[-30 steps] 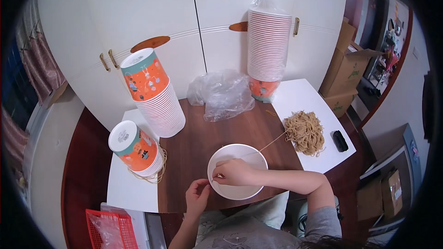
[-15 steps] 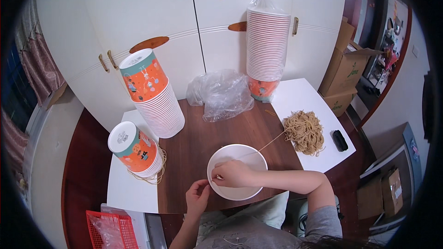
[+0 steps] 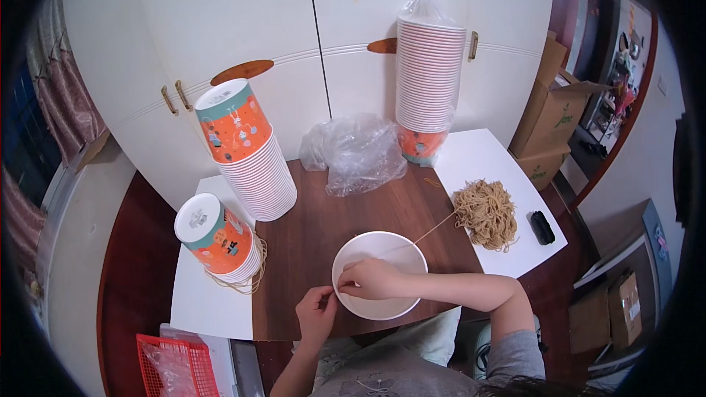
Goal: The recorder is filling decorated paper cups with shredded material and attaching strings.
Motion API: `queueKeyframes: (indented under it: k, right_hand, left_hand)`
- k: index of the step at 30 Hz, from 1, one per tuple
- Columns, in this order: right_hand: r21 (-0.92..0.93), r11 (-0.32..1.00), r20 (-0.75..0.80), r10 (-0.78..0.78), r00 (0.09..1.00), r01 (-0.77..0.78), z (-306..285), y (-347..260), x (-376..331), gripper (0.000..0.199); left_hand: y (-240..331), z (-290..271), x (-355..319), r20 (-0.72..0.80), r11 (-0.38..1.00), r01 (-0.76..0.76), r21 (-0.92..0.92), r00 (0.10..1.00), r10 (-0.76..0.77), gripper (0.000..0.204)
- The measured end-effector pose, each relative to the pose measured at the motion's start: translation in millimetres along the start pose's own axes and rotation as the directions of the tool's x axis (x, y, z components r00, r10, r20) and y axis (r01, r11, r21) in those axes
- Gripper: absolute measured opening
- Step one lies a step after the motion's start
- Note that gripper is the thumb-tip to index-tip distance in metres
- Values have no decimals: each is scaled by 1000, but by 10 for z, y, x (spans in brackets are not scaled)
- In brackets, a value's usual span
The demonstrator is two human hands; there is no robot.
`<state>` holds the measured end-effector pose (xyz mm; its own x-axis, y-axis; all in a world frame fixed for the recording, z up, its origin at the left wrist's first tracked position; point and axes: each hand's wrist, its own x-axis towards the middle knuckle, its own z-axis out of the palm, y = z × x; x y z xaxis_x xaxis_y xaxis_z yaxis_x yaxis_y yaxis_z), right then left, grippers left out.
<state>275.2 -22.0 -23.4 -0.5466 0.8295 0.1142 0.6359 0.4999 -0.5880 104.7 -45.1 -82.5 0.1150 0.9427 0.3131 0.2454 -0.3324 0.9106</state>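
A white paper bucket stands mouth up near the table's front edge. A tan cord runs from the cord pile over the bucket's far-right rim and inside. My right hand reaches into the bucket, its fingers pinched together by the left wall. Outside that wall, my left hand has thumb and forefinger pressed together against the rim. What lies between the fingertips of either hand is too small to make out. On the left, a short stack of orange-and-green buckets rests upside down, cord loops around its base.
A taller bucket stack leans behind the short one. Crumpled clear plastic and a bagged bucket stack are at the back. A black object lies at right. Below left is a red basket; cartons stand beyond the table.
The whole view has shifted very slightly. Both hands stay at the bucket's left rim, with only tiny finger movement.
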Motion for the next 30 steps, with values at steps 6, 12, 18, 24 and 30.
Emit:
queueKeyframes:
  k: [6, 12, 18, 24, 30]
  right_hand:
    - [-13, 1000, 10, 27, 1000, -27, -82, -72, -12, 15]
    - [-173, 984, 90, 52, 995, -36, -119, -109, -29, 24]
    - [-287, 958, 88, 51, 995, -23, -161, -97, -25, 22]
    - [-65, 998, 97, -20, 995, 27, -373, -218, 48, 17]
    - [265, 956, -57, -116, 992, 127, -453, -344, 142, 9]
  left_hand:
    - [-56, -39, 15, 13, 990, 95, -108, 995, -94, 5]
    - [-158, -266, 81, 102, 599, 314, -737, 927, -360, 6]
    - [46, -620, 282, -15, 344, 175, -922, 874, -486, 8]
    - [267, -513, 395, 277, 694, 410, -592, 912, -302, 4]
    - [198, -248, 449, 439, 835, 429, -343, 860, -262, 11]
